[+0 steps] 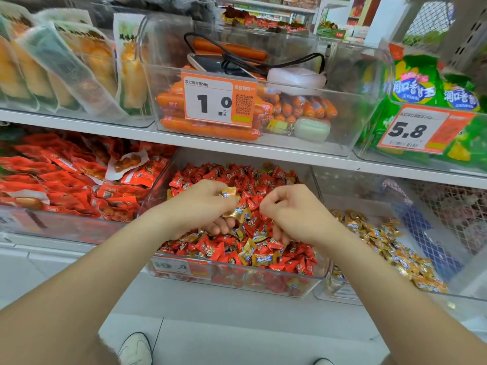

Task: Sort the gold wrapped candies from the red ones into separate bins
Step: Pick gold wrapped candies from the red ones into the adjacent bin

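Head view: nearest, a pale shoe stands on the floor below two bare forearms that reach into a clear middle bin. This bin is heaped with red candies, and gold candies lie scattered among them. The left hand hovers over the heap, its fingers curled round several gold candies. Just beside it, the right hand has its fingers curled down into the pile; whether they pinch anything cannot be told. To the right stands a second clear bin with a loose layer of gold-wrapped candies only. To the left is a bin of red packets. On the shelf above, a bin of orange sausages carries a price tag reading 1.0, with a phone lying on top.
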Tool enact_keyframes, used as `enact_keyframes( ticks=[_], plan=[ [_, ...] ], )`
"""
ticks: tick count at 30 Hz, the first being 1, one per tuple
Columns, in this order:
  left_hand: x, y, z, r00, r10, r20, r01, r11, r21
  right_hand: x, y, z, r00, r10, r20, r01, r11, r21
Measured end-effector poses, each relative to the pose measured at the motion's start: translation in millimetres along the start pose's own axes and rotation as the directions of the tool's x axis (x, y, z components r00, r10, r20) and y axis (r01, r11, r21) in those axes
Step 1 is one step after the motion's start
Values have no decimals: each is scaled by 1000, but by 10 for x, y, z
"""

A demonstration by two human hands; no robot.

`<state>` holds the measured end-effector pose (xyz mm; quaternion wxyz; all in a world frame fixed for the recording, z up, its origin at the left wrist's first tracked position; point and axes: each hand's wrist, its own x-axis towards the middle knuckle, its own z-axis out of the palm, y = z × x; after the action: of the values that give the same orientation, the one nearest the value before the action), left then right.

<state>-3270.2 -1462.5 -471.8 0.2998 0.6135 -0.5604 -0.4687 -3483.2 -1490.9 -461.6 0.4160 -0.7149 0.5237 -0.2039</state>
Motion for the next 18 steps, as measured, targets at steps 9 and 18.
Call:
enact_keyframes(
  ticks=[9, 18],
  plan=[
    [13, -220, -38, 961, 250, 119, -256, 639, 726, 28, 114, 145, 978, -156, 136, 208, 739, -641],
    [54, -242, 78, 917, 262, 300, -396, 519, 757, 60, 118, 261, 973, -154, 173, 230, 553, -801]
  ],
)
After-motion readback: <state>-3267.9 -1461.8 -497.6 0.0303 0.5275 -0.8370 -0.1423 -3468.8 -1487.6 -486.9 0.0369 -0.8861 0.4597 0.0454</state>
